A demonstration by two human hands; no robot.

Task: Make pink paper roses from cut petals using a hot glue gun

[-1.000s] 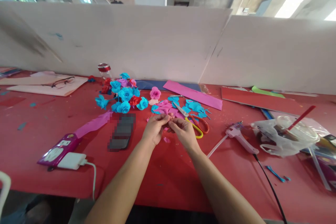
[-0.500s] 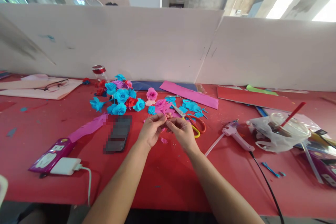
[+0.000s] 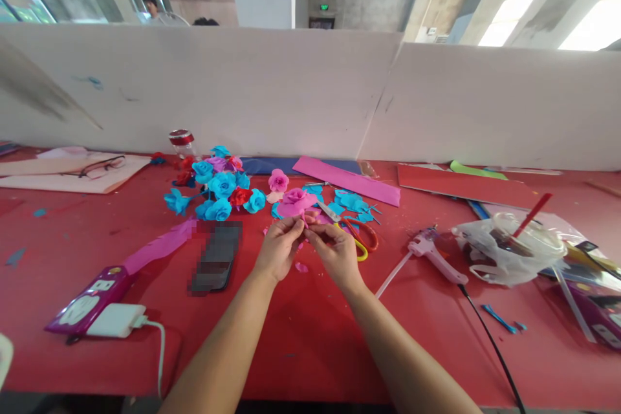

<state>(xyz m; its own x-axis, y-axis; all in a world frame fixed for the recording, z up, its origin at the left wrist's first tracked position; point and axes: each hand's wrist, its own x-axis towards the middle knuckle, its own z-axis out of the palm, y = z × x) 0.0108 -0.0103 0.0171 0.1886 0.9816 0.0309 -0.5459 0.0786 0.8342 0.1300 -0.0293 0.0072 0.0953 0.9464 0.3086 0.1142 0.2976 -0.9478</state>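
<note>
A pink paper flower (image 3: 297,202) stands up above my fingertips, its petals spread. My left hand (image 3: 279,247) is closed, pinching the flower's narrow lower end between thumb and forefinger. From the other side, the fingertips of my right hand (image 3: 336,251) pinch the same part. Just beyond my right hand lie scissors (image 3: 359,237) with one red and one yellow handle, blades pointing up and left. Blue paper petals (image 3: 353,202) are scattered behind them. A smaller pink flower (image 3: 278,180) rests farther back, and a pink scrap (image 3: 301,267) lies under my hands.
Left are a bunch of paper flowers (image 3: 222,185), a phone (image 3: 217,257), a purple pouch (image 3: 90,297) and a white charger (image 3: 116,320). Right are a pink glue gun (image 3: 431,252) with a black cord and a bagged cup (image 3: 519,246). A white partition (image 3: 218,90) stands behind.
The pink flower now shows more upright above my fingers, its round bloom facing up. Both hands stay together with fingers slightly shifted. The view has tilted up a little.
</note>
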